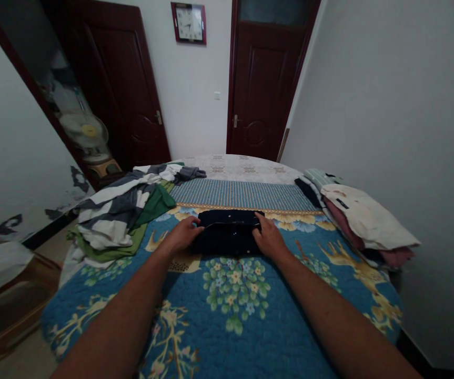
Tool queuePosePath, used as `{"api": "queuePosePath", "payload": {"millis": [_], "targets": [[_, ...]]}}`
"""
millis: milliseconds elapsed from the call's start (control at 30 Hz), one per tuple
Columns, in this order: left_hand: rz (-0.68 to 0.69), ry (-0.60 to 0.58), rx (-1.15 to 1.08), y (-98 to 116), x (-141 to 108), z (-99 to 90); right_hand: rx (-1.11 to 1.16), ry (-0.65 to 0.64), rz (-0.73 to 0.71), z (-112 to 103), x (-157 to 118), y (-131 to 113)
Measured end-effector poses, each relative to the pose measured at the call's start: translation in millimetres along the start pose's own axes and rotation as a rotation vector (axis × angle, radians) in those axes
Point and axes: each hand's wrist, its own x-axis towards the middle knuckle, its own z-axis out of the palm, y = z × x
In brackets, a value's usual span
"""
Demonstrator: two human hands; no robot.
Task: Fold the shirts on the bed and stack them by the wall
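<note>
A dark navy garment (229, 239), folded into a wide low bundle with a few small light dots, lies at the middle of the blue patterned bed cover (234, 321). My left hand (185, 231) pinches its left end between thumb and fingers. At the right end, my right hand (266, 236) grips the upper edge in the same way. A raised fold runs across the cloth between both hands.
Crumpled striped and green clothes (120, 205) lie on the left side. A stack of folded clothes (369, 216) sits at the right, beside the wall. A wooden stool (17, 295) stands at the left; two doors and a clock (189, 23) are beyond.
</note>
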Motion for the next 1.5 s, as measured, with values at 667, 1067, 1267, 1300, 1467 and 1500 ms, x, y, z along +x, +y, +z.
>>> {"api": "queuePosePath", "payload": {"millis": [667, 1067, 1267, 1300, 1467, 1500], "targets": [[-0.125, -0.150, -0.176, -2, -28, -6.6, -0.015, -0.030, -0.002, -1, -1, 5], [0.260, 0.371, 0.145, 21, -40, -22.1, 0.009, -0.050, 0.028, 0, 0, 6], [0.829, 0.244, 0.307, 40, -59, 34.5, 0.059, 0.053, -0.139, -13, 1, 2], [0.835, 0.219, 0.348, 37, -58, 41.3, 0.065, 0.080, -0.201, -18, 0, 0], [0.794, 0.158, 0.379, 23, -49, 46.8, 0.050, 0.019, -0.356, -26, -1, -3], [0.774, 0.166, 0.364, 24, -48, 45.1, 0.042, -0.003, -0.351, -24, -1, -3]]}}
